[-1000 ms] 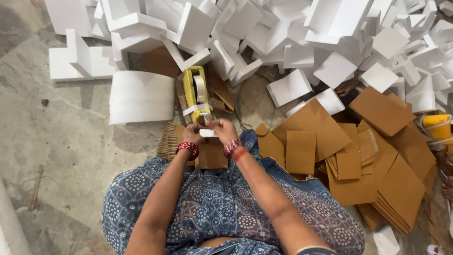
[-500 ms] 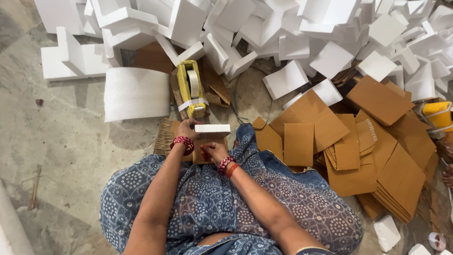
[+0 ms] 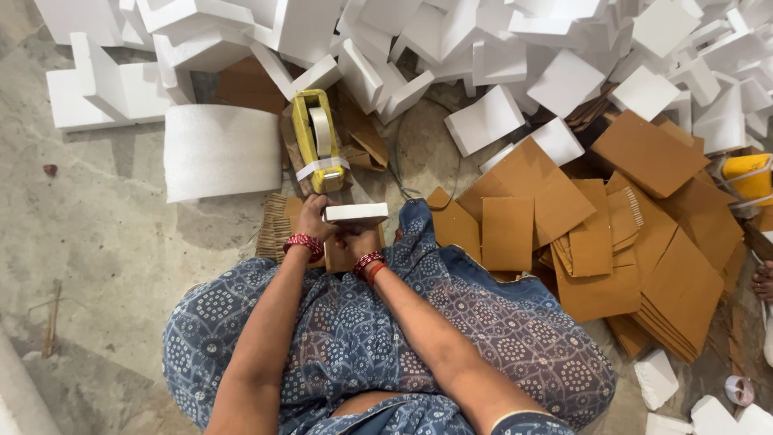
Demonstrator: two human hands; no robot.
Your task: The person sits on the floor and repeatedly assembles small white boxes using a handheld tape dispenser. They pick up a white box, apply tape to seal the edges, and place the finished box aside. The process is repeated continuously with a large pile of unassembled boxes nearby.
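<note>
Both hands have drawn nearer, fingers largely hidden: left hand (image 3: 316, 219) grasps the white foam block (image 3: 356, 213), right hand (image 3: 360, 239) clenched on cardboard piece (image 3: 340, 259) beneath.

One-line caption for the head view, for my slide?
Both hands, left hand and right hand, hold a white foam block near a yellow tape dispenser.

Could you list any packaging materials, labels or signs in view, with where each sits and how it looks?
No labels, signs or screens show.
White foam block: flat slab held by the left hand and right hand.
Tape dispenser: yellow, on the floor just beyond the hands.
Cardboard sheets: brown flat pieces, piled at right.
Foam pieces: white blocks heaped across the top.
Foam sheet: white rectangle, left of the dispenser.
</note>
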